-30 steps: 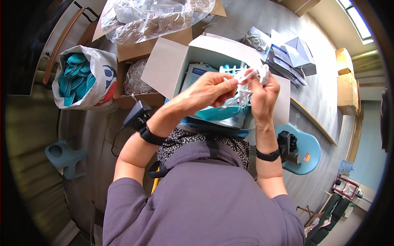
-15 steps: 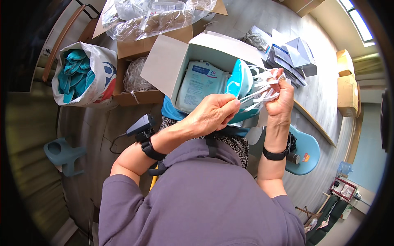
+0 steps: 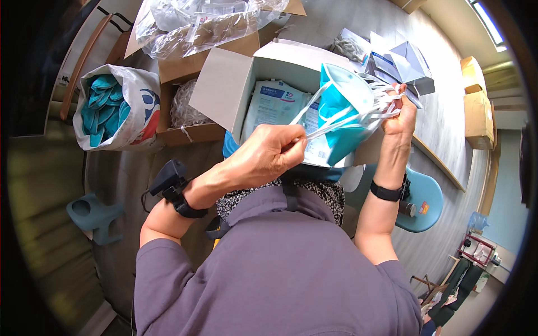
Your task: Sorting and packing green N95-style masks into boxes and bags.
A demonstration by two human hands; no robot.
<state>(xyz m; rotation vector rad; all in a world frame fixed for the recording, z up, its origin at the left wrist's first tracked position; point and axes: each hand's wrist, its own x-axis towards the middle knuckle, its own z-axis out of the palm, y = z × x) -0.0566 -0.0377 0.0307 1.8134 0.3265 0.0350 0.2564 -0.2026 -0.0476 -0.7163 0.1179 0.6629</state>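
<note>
Left hand (image 3: pixel 272 150) and right hand (image 3: pixel 400 115) stand farther apart, stretching the straps

Left has shifted leftward and right outward and away, so the white straps (image 3: pixel 318 132) run longer between them, and the teal masks (image 3: pixel 339 106) show more of their faces. The left hand is clenched on a few strap ends just above the near edge of the open box (image 3: pixel 220 84); the right has its fingers curled around a thick bunch, beyond the box's right edge. The masks hang from the straps over the box's right half, their lower tips by the near right corner; whether they touch the rim I cannot tell.

Pulling well here seems to call for a steady, even draw along the line of the straps, with the right fist firm so that neighbouring loops do not slip or tangle. A jerk could snap an elastic or fold a mask.

For room, the best space seems to be above the box, over the packets (image 3: pixel 276 103) in its left half. Mind the left flap, which leans out from the left edge, and the far flap (image 3: pixel 300 51) along the far edge. On the right, the forearm overlaps the left edge of the blue stool (image 3: pixel 432 182), so a low swing there might knock it.
</note>
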